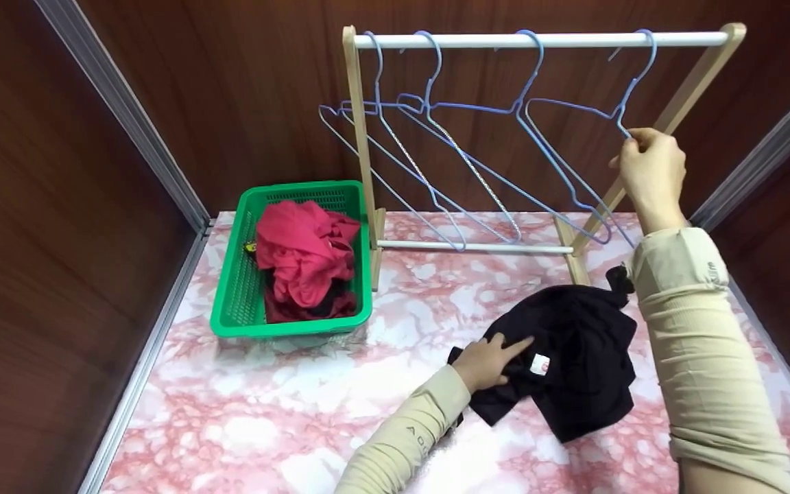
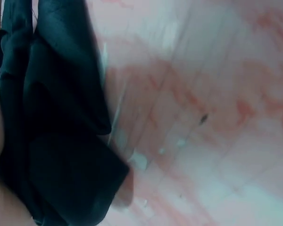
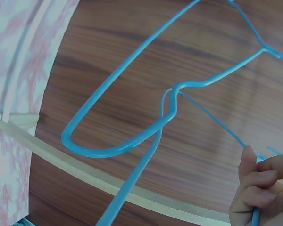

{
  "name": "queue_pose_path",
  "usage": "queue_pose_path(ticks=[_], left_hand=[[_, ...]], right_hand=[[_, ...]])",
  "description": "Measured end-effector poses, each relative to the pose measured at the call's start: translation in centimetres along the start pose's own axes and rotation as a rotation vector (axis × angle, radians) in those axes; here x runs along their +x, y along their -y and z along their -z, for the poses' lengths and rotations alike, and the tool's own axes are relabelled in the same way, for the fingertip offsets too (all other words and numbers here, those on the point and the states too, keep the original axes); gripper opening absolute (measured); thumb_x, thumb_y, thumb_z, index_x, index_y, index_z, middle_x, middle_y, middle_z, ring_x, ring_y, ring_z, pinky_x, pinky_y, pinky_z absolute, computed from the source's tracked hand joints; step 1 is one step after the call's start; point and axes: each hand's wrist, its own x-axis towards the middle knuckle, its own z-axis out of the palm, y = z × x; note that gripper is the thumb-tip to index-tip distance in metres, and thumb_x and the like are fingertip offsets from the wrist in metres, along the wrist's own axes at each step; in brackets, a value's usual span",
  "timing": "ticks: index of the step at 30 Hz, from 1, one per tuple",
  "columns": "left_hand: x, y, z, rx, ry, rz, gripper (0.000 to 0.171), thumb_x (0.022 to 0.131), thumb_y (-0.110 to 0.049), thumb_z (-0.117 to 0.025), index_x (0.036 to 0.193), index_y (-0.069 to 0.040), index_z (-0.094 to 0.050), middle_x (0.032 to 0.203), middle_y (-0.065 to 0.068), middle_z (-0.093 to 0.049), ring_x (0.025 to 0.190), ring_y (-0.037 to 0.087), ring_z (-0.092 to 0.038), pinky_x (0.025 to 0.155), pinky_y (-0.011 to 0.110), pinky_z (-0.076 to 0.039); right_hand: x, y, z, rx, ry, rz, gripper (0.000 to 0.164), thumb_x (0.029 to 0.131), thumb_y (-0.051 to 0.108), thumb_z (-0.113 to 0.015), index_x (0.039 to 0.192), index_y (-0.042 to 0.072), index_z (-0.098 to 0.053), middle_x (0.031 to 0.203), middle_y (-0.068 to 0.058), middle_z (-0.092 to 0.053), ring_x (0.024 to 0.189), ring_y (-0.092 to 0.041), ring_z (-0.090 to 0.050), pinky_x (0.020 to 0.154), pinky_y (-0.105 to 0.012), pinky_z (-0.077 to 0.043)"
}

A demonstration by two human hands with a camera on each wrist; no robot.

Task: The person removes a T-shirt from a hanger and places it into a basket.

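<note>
Four blue hangers hang from the rack's white bar [image 1: 463, 41]. My right hand [image 1: 650, 165] pinches the shoulder wire of the rightmost hanger [image 1: 573, 104], just below its neck; its hook is still over the bar. In the right wrist view, thumb and fingers [image 3: 262, 181] close round the blue wire. On the marbled tabletop lies a crumpled black garment [image 1: 583, 370] with a white label [image 1: 540, 364]. My left hand [image 1: 484, 362] holds the garment at its left side, index finger stretched across it. Folds of black cloth [image 2: 66, 94] hide most of that hand in the left wrist view.
A green basket [image 1: 227, 302] with a pink-red cloth [image 1: 306, 247] and darker cloths stands left of the rack. The rack's wooden legs [image 1: 361, 137] rise from the marbled surface [image 1: 230, 418]. Brown wood-grain panels [image 1: 230, 82] enclose the back and sides.
</note>
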Motion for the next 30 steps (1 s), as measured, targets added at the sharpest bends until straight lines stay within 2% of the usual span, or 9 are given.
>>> queue_pose_path(ticks=[4,7,13,15,17,19,22,25,30], left_hand=[[0.0,0.0,-0.3,-0.011,-0.043,0.010,0.057,0.084,-0.040,-0.067,0.137,-0.034,-0.047,0.122,0.010,-0.051,0.087,0.020,-0.062,0.069,0.028,-0.052],[0.1,0.1,-0.6,0.005,-0.107,0.016,0.048,0.081,-0.041,-0.069,0.125,-0.026,-0.056,0.119,0.009,-0.050,0.088,0.020,-0.062,0.070,0.028,-0.053],[0.1,0.5,-0.8,-0.040,-0.217,0.046,0.051,0.076,-0.041,-0.073,0.120,-0.020,-0.057,0.132,0.004,-0.051,0.088,0.020,-0.066,0.072,0.027,-0.054],[0.1,0.6,-0.7,-0.051,-0.245,0.047,0.050,0.076,-0.040,-0.073,0.118,-0.018,-0.058,0.128,0.001,-0.058,0.090,0.018,-0.067,0.074,0.027,-0.054],[0.0,0.9,-0.5,-0.067,-0.289,0.047,0.047,0.075,-0.037,-0.074,0.113,-0.015,-0.058,0.114,0.000,-0.066,0.088,0.017,-0.068,0.073,0.027,-0.054],[0.0,1.1,-0.3,-0.096,-0.335,0.054,0.043,0.075,-0.034,-0.074,0.110,-0.014,-0.058,0.103,-0.001,-0.069,0.087,0.016,-0.068,0.072,0.026,-0.053],[-0.1,1.6,0.1,-0.134,-0.392,0.072,0.041,0.074,-0.033,-0.074,0.107,-0.012,-0.058,0.094,0.000,-0.070,0.083,0.017,-0.068,0.070,0.029,-0.053],[-0.1,2.0,0.7,-0.174,-0.411,0.102,0.041,0.074,-0.031,-0.073,0.107,-0.012,-0.058,0.093,0.001,-0.069,0.083,0.019,-0.068,0.069,0.031,-0.053],[-0.2,2.5,1.7,-0.243,-0.366,0.174,0.038,0.075,-0.034,-0.068,0.106,-0.015,-0.058,0.094,0.002,-0.068,0.082,0.021,-0.067,0.067,0.034,-0.052]], right_hand=[[-0.1,-0.1,0.0,0.011,0.006,0.009,0.044,0.094,0.020,-0.035,0.132,0.007,-0.055,0.039,0.037,-0.037,0.052,0.014,-0.038,0.065,-0.017,-0.032],[-0.1,-0.2,-0.1,0.012,0.006,0.017,0.045,0.093,0.019,-0.035,0.132,0.008,-0.055,0.040,0.038,-0.037,0.054,0.014,-0.038,0.067,-0.018,-0.033],[-0.2,-0.3,-0.1,-0.008,0.006,0.013,0.045,0.093,0.020,-0.036,0.132,0.010,-0.055,0.041,0.038,-0.036,0.059,0.013,-0.038,0.072,-0.020,-0.035],[-0.2,-0.3,-0.1,-0.013,0.005,0.011,0.045,0.093,0.020,-0.036,0.132,0.011,-0.055,0.041,0.039,-0.036,0.059,0.012,-0.038,0.073,-0.021,-0.036],[-0.3,-0.3,-0.1,-0.019,0.008,0.009,0.045,0.092,0.021,-0.036,0.133,0.012,-0.054,0.042,0.039,-0.036,0.062,0.010,-0.040,0.075,-0.023,-0.038],[-0.3,-0.4,-0.1,-0.024,0.008,0.009,0.045,0.092,0.022,-0.036,0.133,0.012,-0.055,0.041,0.039,-0.035,0.069,0.001,-0.052,0.080,-0.028,-0.041],[-0.3,-0.4,-0.1,-0.025,0.011,0.003,0.046,0.092,0.024,-0.036,0.132,0.011,-0.055,0.040,0.039,-0.033,0.093,-0.021,-0.063,0.089,-0.037,-0.042],[-0.3,-0.5,-0.2,-0.024,0.010,-0.002,0.046,0.092,0.025,-0.036,0.130,0.009,-0.055,0.040,0.039,-0.032,0.111,-0.035,-0.059,0.090,-0.040,-0.041],[-0.2,-0.5,-0.3,-0.025,0.012,-0.008,0.045,0.092,0.026,-0.037,0.128,0.009,-0.057,0.040,0.039,-0.033,0.112,-0.035,-0.059,0.084,-0.035,-0.041]])
